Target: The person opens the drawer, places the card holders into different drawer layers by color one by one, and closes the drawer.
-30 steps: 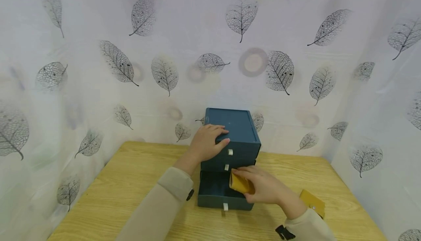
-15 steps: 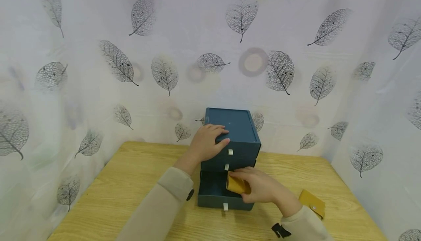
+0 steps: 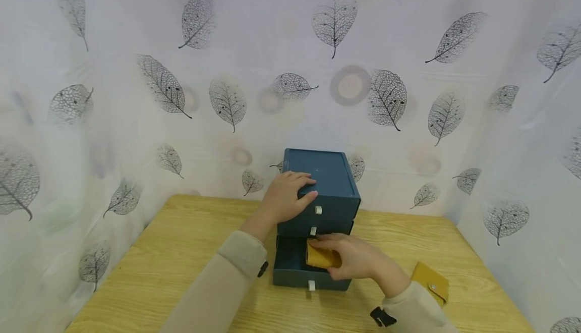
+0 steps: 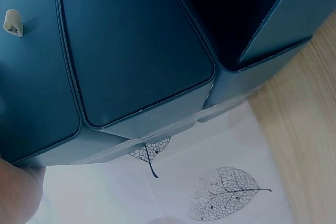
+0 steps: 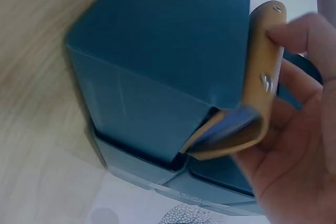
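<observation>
A dark blue desktop drawer unit point(image 3: 323, 171) stands on the table, its bottom drawer point(image 3: 292, 277) pulled out toward me. My left hand point(image 3: 287, 196) rests on the unit's top front edge at the left, thumb over the front face; only a bit of that hand point(image 4: 18, 195) shows in the left wrist view. Between thumb and fingers, my right hand point(image 3: 356, 257) grips a yellow wallet point(image 3: 320, 255) over the right side of the open drawer. In the right wrist view, the wallet point(image 5: 261, 66) shows metal snaps and a blurred blue inside, close beside the drawer wall point(image 5: 142, 103).
Another yellow wallet point(image 3: 431, 283) with a snap lies on the wooden table point(image 3: 195, 252), right of the unit. Two upper drawers with pale pull tabs point(image 3: 318, 210) are pushed in. A leaf-patterned curtain point(image 3: 290, 50) hangs behind and along both sides.
My right hand has moved left with the wallet, farther over the open bottom drawer, and the wallet has levelled somewhat. My left hand has stayed put on the unit.
</observation>
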A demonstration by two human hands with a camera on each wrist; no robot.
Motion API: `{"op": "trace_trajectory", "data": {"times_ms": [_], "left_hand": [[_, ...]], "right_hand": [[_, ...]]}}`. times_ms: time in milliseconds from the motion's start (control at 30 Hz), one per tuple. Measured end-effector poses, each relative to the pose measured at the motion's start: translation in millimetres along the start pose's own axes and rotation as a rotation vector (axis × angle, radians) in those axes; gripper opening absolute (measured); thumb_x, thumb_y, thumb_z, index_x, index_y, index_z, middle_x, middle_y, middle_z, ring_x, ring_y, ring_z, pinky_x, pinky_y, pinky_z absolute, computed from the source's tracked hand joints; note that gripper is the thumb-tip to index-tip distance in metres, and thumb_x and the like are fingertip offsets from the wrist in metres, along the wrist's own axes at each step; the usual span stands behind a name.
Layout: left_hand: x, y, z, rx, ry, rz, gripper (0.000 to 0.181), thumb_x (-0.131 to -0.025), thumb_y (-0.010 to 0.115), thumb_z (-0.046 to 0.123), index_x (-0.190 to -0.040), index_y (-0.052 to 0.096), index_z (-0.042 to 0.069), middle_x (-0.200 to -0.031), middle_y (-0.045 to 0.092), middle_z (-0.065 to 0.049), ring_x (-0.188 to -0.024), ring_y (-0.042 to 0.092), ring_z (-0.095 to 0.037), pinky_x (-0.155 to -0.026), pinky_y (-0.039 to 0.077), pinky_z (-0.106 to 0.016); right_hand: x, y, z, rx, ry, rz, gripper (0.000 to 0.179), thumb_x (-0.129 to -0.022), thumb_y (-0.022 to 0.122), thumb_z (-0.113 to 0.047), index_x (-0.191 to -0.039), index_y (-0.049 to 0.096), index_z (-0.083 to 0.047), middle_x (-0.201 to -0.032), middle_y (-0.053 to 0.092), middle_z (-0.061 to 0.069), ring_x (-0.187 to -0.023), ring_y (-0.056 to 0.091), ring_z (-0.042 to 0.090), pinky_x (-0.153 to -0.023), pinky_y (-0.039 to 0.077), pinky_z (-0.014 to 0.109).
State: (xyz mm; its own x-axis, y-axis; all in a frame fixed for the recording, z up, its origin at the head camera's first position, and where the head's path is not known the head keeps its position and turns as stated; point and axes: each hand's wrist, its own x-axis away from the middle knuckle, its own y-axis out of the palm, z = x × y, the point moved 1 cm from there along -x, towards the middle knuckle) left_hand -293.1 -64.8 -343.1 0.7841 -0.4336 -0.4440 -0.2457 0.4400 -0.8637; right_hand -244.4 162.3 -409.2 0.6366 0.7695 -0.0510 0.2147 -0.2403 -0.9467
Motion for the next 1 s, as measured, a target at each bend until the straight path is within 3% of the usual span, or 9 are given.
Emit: {"op": "trace_trajectory", "data": {"times_ms": [200,333,700,1000], "left_hand": [[-0.2,-0.2,0.8,0.000,-0.007,-0.012,0.044,-0.103,0.051,0.048,-0.138,0.061,0.023,-0.148,0.052,0.000,-0.139,0.043,-0.025,-0.118,0.030,-0.048],[-0.2,0.1,1.0,0.004,-0.006,-0.016,0.044,-0.103,0.051,0.048,-0.138,0.061,0.023,-0.148,0.052,0.000,-0.139,0.043,-0.025,-0.118,0.030,-0.049],[-1.2,-1.0,0.5,-0.004,-0.012,-0.024,0.044,-0.103,0.050,0.048,-0.138,0.061,0.024,-0.149,0.051,0.001,-0.139,0.043,-0.024,-0.118,0.030,-0.047],[-0.4,-1.1,1.8,0.008,-0.004,-0.013,0.043,-0.103,0.051,0.046,-0.137,0.062,0.023,-0.148,0.052,0.000,-0.138,0.044,-0.025,-0.117,0.031,-0.048]], "right_hand": [[-0.4,3,3,-0.004,-0.053,0.028,0.037,-0.090,0.067,-0.007,-0.126,0.072,-0.013,-0.137,0.062,0.009,-0.126,0.057,0.029,-0.099,0.051,0.050],[2.1,3,3,-0.003,-0.060,0.049,0.035,-0.090,0.068,-0.007,-0.124,0.072,-0.012,-0.132,0.065,0.010,-0.118,0.062,0.029,-0.093,0.055,0.048],[11.4,-6,3,0.024,-0.019,0.095,0.032,-0.091,0.065,-0.003,-0.123,0.071,-0.005,-0.128,0.067,0.012,-0.114,0.065,0.028,-0.092,0.056,0.046],[26.8,-12,3,0.076,-0.009,0.152,0.030,-0.092,0.069,-0.008,-0.122,0.072,-0.009,-0.124,0.069,0.009,-0.111,0.067,0.026,-0.090,0.056,0.046]]}}
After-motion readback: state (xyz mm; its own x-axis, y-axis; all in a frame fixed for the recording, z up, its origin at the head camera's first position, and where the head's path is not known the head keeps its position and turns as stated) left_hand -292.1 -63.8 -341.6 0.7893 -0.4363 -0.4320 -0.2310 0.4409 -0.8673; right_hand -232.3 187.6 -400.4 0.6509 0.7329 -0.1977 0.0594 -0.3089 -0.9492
